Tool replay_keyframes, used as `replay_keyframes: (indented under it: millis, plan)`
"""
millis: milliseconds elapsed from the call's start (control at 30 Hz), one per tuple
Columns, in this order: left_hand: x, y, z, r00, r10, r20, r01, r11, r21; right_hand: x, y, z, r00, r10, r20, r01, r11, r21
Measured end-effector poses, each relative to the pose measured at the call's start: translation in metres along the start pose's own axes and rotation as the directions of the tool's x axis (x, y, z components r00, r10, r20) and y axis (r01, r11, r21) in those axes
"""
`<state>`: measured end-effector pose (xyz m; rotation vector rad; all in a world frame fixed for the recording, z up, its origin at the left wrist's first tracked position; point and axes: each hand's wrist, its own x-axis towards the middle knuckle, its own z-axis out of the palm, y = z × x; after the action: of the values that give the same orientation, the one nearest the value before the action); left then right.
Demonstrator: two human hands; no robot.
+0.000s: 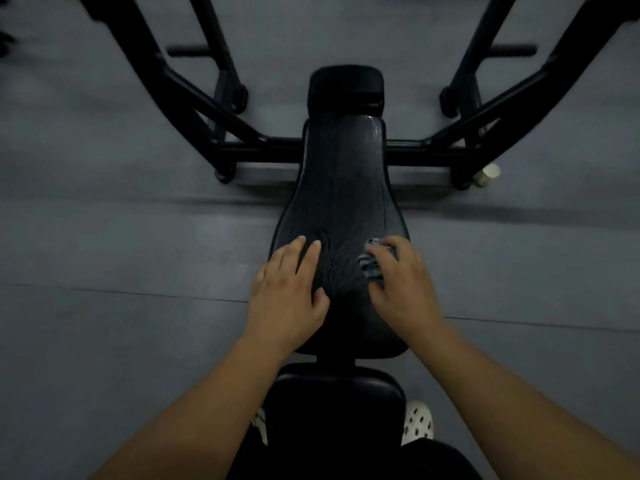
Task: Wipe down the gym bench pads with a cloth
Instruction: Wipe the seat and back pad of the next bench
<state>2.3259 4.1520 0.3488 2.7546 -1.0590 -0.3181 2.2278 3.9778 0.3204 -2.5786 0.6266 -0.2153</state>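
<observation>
Down low, closest of all, sits the small seat pad [332,400], with a spotty white shoe [417,422] beside it on the grey floor [121,237]. Past it is the long back pad [343,188]. The left hand [289,289] lies flat on its left side, fingers straight, holding nothing. The right hand [403,285] is curled over a bunched blue cloth [372,263] and presses it onto the right side of the long pad, near the wide end.

I think the wiping is on this pad now. To do it well, push the cloth in long lines up to the narrow end, go right to the edges, and keep the flat hand steady. The little head pad [346,86] far off and the seat pad may need a wipe too.
</observation>
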Motion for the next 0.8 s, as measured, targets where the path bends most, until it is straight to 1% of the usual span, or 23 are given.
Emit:
replay_keyframes:
  millis: [167, 267, 333, 433, 567, 700, 800]
  plan:
    - [-0.067, 0.048, -0.053, 0.994, -0.077, -0.072, 0.074, 0.997, -0.039, -0.027, -0.036, -0.067, 0.995, -0.095, -0.042, 0.098, 0.992, 0.073]
    - [-0.1, 0.053, -0.09, 0.977, -0.126, -0.174, 0.117, 0.991, -0.063, -0.051, -0.072, -0.096, 0.987, -0.147, -0.067, 0.153, 0.984, 0.094]
    - [-0.123, 0.048, -0.116, 0.96, -0.145, -0.24, 0.13, 0.988, -0.079, -0.068, -0.098, -0.11, 0.98, -0.181, -0.086, 0.188, 0.979, 0.075]
    - [-0.161, 0.029, -0.152, 0.934, -0.154, -0.323, 0.132, 0.987, -0.091, -0.09, -0.141, -0.124, 0.971, -0.208, -0.119, 0.213, 0.976, 0.037]
    - [-0.244, -0.032, -0.198, 0.892, -0.163, -0.422, 0.141, 0.987, -0.083, -0.136, -0.237, -0.13, 0.935, -0.309, -0.176, 0.313, 0.95, -0.004]
    - [-0.338, -0.097, -0.235, 0.852, -0.229, -0.472, 0.223, 0.972, -0.069, -0.181, -0.341, -0.126, 0.885, -0.43, -0.176, 0.441, 0.897, 0.027]
    - [-0.398, -0.134, -0.259, 0.797, -0.314, -0.516, 0.318, 0.944, -0.085, -0.209, -0.41, -0.124, 0.838, -0.523, -0.157, 0.536, 0.843, 0.048]
